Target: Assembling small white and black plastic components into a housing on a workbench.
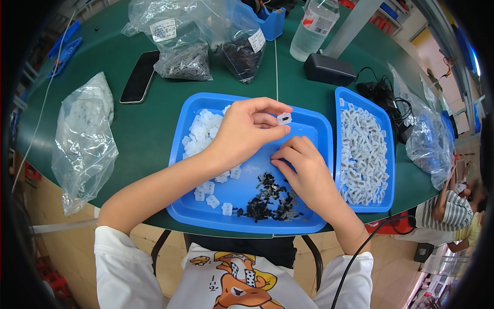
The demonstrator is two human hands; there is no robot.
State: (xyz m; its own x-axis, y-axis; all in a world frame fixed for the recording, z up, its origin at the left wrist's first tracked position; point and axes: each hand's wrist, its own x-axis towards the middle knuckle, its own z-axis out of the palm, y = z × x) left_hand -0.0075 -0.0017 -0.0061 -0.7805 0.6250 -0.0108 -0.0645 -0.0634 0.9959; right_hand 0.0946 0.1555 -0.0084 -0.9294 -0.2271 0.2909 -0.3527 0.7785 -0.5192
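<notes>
Above the large blue tray [177, 170], my left hand [247, 123] pinches a small translucent white plastic piece [284, 119] with a black part set in its middle. Just below and to the right is my right hand [303, 167], its thumb and forefinger pressed together; whatever lies between them is too small to make out. Under it, a heap of tiny black and grey parts [262, 198] covers the tray's near right portion. Loose white plastic pieces [200, 136] pile along the tray's left side, partly hidden by my left forearm.
A smaller blue tray [338, 154] of assembled-looking white pieces [363, 154] stands at right. Around lie plastic bags of parts [185, 62], a clear bag [85, 139], a phone [140, 77], a water bottle [314, 31] and a black box [329, 69] with cables. Other people sit at far right.
</notes>
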